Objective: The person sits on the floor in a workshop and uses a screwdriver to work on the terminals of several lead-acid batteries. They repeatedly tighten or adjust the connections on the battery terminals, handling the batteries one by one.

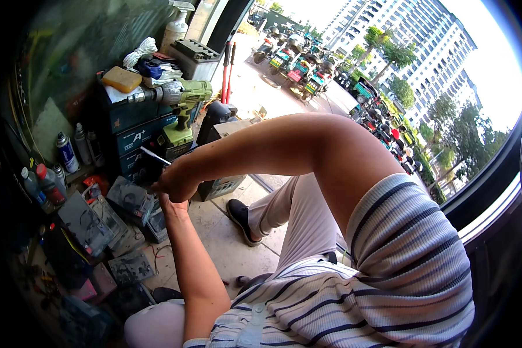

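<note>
My right arm crosses in front of me, and my right hand [178,181] is closed with its back turned up. A thin white stick-like thing [155,155] sticks out of it toward the upper left; its kind is not clear. My left hand [174,205] comes up from below and meets the right one; its fingers are hidden. Just left of both hands lies a dark, box-like battery [132,198]. Behind them, a green cordless drill [185,95] stands beside stacked dark teal boxes [134,139].
A yellow sponge [122,79], a white cord [140,53] and a grey battery [195,53] lie at the back. Red-handled bolt cutters [229,72] lean near the doorway. Bottles [51,184] and a spray can [66,153] stand left. Scooters [301,61] are parked outside.
</note>
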Action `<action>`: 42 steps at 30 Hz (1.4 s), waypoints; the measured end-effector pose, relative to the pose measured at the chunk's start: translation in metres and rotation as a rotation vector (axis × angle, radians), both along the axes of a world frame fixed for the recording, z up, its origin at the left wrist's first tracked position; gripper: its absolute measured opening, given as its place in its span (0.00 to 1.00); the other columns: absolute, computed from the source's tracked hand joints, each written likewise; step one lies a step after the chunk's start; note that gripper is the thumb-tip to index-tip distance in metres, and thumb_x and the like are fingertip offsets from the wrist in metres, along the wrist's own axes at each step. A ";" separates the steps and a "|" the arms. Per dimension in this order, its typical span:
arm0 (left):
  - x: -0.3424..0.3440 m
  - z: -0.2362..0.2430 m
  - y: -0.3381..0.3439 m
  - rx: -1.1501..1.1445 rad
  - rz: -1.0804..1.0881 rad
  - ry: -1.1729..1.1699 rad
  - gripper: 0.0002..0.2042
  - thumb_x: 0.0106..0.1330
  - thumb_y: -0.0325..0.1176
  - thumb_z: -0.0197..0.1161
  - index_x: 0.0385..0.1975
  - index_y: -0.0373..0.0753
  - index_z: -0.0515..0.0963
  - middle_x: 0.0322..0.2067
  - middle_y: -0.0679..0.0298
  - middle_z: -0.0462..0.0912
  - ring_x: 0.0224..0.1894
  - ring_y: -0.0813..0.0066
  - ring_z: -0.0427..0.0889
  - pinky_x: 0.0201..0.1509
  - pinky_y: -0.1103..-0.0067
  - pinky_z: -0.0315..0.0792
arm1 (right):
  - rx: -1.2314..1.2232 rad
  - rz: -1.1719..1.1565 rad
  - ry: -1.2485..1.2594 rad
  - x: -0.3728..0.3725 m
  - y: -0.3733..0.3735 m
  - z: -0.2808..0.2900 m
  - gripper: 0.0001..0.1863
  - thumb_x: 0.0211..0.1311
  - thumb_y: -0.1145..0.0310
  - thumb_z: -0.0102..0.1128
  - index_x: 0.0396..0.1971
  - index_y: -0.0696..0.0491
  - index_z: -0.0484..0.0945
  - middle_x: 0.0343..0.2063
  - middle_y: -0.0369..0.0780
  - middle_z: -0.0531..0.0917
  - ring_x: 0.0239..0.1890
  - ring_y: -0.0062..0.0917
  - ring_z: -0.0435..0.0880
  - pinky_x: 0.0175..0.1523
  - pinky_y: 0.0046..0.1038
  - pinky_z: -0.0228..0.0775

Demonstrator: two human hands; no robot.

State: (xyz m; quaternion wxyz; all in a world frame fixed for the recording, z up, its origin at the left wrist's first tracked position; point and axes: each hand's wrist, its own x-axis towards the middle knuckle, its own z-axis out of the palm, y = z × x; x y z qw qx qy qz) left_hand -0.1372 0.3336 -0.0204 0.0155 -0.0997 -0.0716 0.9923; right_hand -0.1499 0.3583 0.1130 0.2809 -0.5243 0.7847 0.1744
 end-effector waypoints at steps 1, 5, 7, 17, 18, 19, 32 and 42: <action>-0.009 -0.027 -0.012 0.030 -0.030 0.129 0.05 0.64 0.29 0.52 0.30 0.35 0.73 0.25 0.65 0.77 0.22 0.82 0.73 0.28 0.89 0.71 | 0.063 0.071 -0.061 0.002 -0.008 0.002 0.29 0.51 0.73 0.44 0.58 0.52 0.59 0.35 0.51 0.78 0.40 0.40 0.76 0.44 0.36 0.68; -0.028 -0.064 0.007 0.146 -0.074 0.244 0.06 0.64 0.29 0.52 0.30 0.34 0.73 0.24 0.64 0.77 0.22 0.81 0.74 0.27 0.89 0.72 | 0.518 -0.025 -0.211 -0.041 0.033 -0.044 0.22 0.52 0.67 0.47 0.49 0.54 0.70 0.36 0.48 0.79 0.37 0.33 0.79 0.38 0.32 0.71; -0.028 -0.059 0.009 0.205 -0.002 0.091 0.06 0.64 0.28 0.52 0.30 0.32 0.72 0.24 0.62 0.76 0.22 0.79 0.74 0.26 0.89 0.72 | 0.499 -0.104 0.119 -0.048 0.039 -0.028 0.28 0.49 0.70 0.49 0.55 0.54 0.65 0.37 0.48 0.79 0.40 0.35 0.78 0.39 0.33 0.71; 0.009 -0.003 0.032 -0.017 -0.004 0.207 0.12 0.66 0.36 0.48 0.40 0.33 0.70 0.43 0.58 0.76 0.40 0.78 0.77 0.48 0.81 0.70 | -0.215 -0.226 0.147 -0.012 0.033 -0.019 0.34 0.51 0.65 0.49 0.61 0.54 0.53 0.39 0.46 0.79 0.38 0.37 0.80 0.40 0.34 0.72; 0.003 -0.017 0.024 -0.003 -0.047 0.252 0.12 0.66 0.36 0.49 0.39 0.33 0.71 0.40 0.58 0.77 0.38 0.78 0.77 0.47 0.81 0.71 | -0.063 -0.188 -0.005 -0.011 0.030 -0.027 0.30 0.49 0.64 0.53 0.54 0.53 0.61 0.35 0.45 0.80 0.35 0.36 0.81 0.38 0.34 0.72; -0.003 -0.031 0.018 0.011 -0.096 0.297 0.12 0.66 0.36 0.49 0.37 0.33 0.71 0.37 0.59 0.77 0.36 0.78 0.77 0.45 0.80 0.71 | 0.093 -0.150 -0.154 -0.010 0.029 -0.033 0.26 0.46 0.63 0.58 0.48 0.53 0.70 0.31 0.43 0.82 0.33 0.36 0.81 0.36 0.34 0.72; -0.017 -0.081 0.011 0.017 -0.167 -0.040 0.08 0.64 0.31 0.53 0.32 0.30 0.72 0.24 0.63 0.74 0.23 0.80 0.72 0.25 0.88 0.72 | -0.170 -0.448 0.340 -0.012 0.203 0.045 0.20 0.51 0.69 0.45 0.48 0.49 0.71 0.41 0.41 0.78 0.46 0.35 0.75 0.47 0.34 0.68; 0.005 -0.095 0.055 -0.421 -0.347 -0.374 0.08 0.66 0.34 0.50 0.32 0.37 0.73 0.26 0.66 0.76 0.20 0.81 0.69 0.23 0.86 0.67 | -0.603 -0.690 0.424 -0.008 0.266 -0.015 0.10 0.48 0.69 0.48 0.31 0.49 0.77 0.31 0.42 0.79 0.37 0.39 0.78 0.38 0.38 0.71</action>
